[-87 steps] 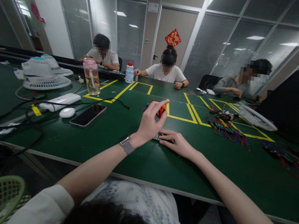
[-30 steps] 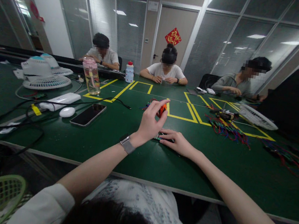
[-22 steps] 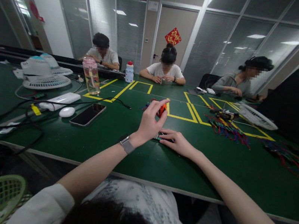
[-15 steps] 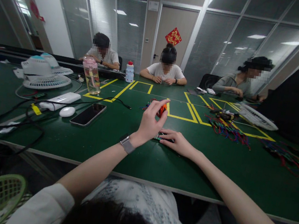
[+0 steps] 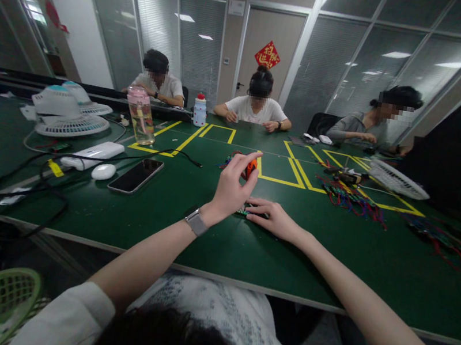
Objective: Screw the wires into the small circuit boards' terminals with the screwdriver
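Observation:
My left hand (image 5: pixel 228 191), with a watch (image 5: pixel 196 221) on its wrist, is closed around the orange and black handle of a screwdriver (image 5: pixel 251 168). The tool stands upright over a small green circuit board (image 5: pixel 242 212) on the table. Resting on the tabletop, my right hand (image 5: pixel 278 222) presses its fingers against the board's right side and holds it. Much of the board is covered by my hands. Some coloured wires (image 5: pixel 227 161) show just behind my left hand.
On the green table (image 5: pixel 126 226), a phone (image 5: pixel 136 176), white case (image 5: pixel 103 171), power bank (image 5: pixel 93 155), cables and a bottle (image 5: pixel 141 117) are at left. Bundles of wired boards (image 5: pixel 351 200) and a white fan (image 5: pixel 398 180) occupy the right. Three people sit opposite.
My hands, the screwdriver and the board look nearly unmoved. Across the table, the middle person's hands have moved apart.

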`<state>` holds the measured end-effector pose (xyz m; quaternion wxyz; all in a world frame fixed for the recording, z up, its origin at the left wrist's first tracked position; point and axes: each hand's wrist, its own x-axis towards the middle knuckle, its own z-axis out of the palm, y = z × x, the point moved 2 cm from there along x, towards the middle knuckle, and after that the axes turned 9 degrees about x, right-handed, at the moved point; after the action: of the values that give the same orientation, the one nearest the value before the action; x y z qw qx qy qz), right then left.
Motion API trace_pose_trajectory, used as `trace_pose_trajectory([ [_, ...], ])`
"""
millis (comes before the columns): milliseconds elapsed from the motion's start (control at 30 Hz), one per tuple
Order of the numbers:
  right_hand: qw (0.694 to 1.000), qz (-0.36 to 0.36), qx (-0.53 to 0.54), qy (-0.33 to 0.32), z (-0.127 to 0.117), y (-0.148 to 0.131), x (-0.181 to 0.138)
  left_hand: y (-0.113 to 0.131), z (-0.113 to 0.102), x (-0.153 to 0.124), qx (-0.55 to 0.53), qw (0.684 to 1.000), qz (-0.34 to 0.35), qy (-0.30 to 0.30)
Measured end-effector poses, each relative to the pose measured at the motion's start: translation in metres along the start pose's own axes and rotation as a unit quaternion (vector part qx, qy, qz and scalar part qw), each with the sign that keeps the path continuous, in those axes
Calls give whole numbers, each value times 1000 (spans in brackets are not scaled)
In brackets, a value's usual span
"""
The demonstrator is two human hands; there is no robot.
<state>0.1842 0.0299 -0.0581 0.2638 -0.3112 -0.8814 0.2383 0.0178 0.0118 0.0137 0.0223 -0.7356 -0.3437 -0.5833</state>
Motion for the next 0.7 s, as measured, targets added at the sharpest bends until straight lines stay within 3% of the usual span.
trace_pose_trajectory([
  [700,1000,2,0,1,0,0,0,0,0,0,-4,1000,-1,-4],
])
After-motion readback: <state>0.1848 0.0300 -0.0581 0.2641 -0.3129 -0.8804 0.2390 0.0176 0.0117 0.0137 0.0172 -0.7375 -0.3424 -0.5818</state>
